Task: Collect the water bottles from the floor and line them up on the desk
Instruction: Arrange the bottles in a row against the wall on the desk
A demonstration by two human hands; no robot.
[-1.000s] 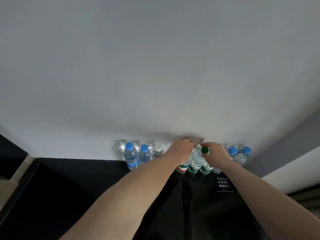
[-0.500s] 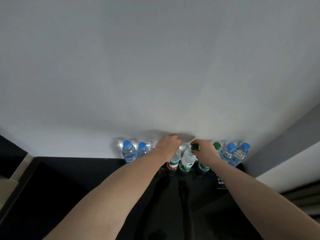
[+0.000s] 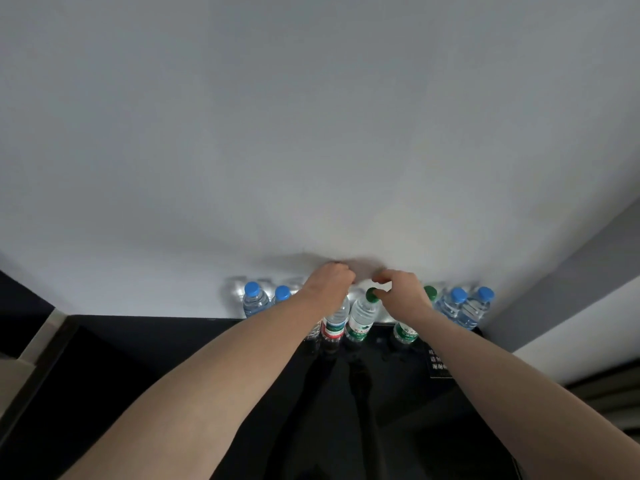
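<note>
Several water bottles stand in a row along the back of the black desk [image 3: 138, 375], against the wall. My left hand [image 3: 329, 282] grips the top of a red-labelled bottle [image 3: 334, 323] and hides its cap. Beside it stands a green-capped bottle [image 3: 362, 317]; my right hand [image 3: 401, 289] pinches its cap between thumb and forefinger. Both bottles stand upright on the desk. Two blue-capped bottles [image 3: 254, 299] are at the left end of the row. Behind my right wrist another green-labelled bottle [image 3: 405, 332] shows, and two more blue-capped bottles [image 3: 464, 306] close the right end.
A plain white wall [image 3: 311, 133] rises right behind the row. A small black card with white text [image 3: 438, 362] lies on the desk under my right forearm. The desk's left edge [image 3: 41, 368] borders a beige surface. A grey wall corner [image 3: 571, 271] is on the right.
Both hands shifted slightly left along the row with the two bottles. The second green-capped bottle behind my right wrist has come into view.
</note>
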